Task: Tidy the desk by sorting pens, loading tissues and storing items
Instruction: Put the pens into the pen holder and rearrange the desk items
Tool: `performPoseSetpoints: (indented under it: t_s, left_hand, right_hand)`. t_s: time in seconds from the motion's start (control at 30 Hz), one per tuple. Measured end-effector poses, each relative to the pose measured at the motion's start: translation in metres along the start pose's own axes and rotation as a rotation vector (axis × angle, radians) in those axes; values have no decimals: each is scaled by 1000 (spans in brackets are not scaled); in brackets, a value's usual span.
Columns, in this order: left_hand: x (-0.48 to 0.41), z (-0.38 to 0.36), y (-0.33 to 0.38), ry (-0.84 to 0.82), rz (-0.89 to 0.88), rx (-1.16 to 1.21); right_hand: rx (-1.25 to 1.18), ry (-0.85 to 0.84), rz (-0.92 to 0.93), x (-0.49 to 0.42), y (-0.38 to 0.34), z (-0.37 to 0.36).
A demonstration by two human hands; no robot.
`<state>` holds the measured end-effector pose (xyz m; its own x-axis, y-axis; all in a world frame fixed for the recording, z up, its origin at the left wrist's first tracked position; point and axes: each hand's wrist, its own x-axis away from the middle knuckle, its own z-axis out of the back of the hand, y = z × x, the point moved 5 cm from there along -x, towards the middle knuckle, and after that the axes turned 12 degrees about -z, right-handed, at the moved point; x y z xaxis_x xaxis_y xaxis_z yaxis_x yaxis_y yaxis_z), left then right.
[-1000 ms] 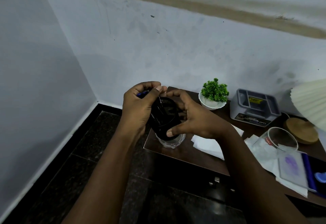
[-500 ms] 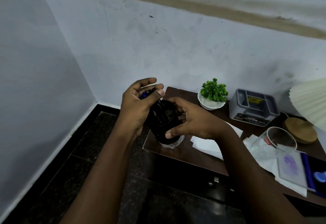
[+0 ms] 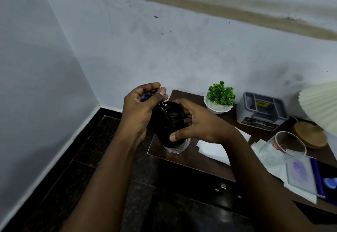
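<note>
Where the pale, scuffed wall (image 3: pixel 164 49) meets the dark stone floor (image 3: pixel 102 158), a brown wooden desk (image 3: pixel 189 160) stands in the corner. A pleated cream lampshade (image 3: pixel 321 104) cuts in at the right edge, above a round wooden base (image 3: pixel 310 135). A grey compartment box (image 3: pixel 262 111) with a yellow label inside sits at the back of the desk. Just to its left is a small green plant (image 3: pixel 220 93) in a white bowl. Nearer the front, a clear glass jar (image 3: pixel 284 146) lies on its side on crumpled white sheets, and a folded white tissue (image 3: pixel 213 149) lies flat beside the person's right forearm.

Over the desk's left front corner, the right hand (image 3: pixel 198 124) grips a black mesh pen holder (image 3: pixel 167 120), thumb on the near side and fingers wrapped round the far side. The holder is tilted, its mouth turned up toward the left hand. A clear glass vessel (image 3: pixel 177 148) stands on the desk below it; whether the two touch cannot be told. The left hand (image 3: pixel 138 109) is curled round a bunch of pens (image 3: pixel 145 96), some with blue ends, and a black pen (image 3: pixel 165 111) slants from that hand into the holder's mouth.
</note>
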<state>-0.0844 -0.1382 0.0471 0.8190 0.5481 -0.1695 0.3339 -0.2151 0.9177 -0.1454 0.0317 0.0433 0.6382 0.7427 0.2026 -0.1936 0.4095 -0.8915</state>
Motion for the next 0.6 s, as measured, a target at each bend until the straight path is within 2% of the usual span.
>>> performPoseSetpoints:
  t_s: [0.3, 0.43, 0.6]
  left_hand:
    - [5, -4, 0, 52, 115, 66]
    - [4, -3, -5, 104, 180, 82]
    - [6, 4, -20, 177, 360, -24]
  right_hand:
    - [-23, 77, -2, -3, 3, 3]
    - [-9, 224, -11, -6, 7, 8]
    - [-99, 453, -59, -6, 20, 21]
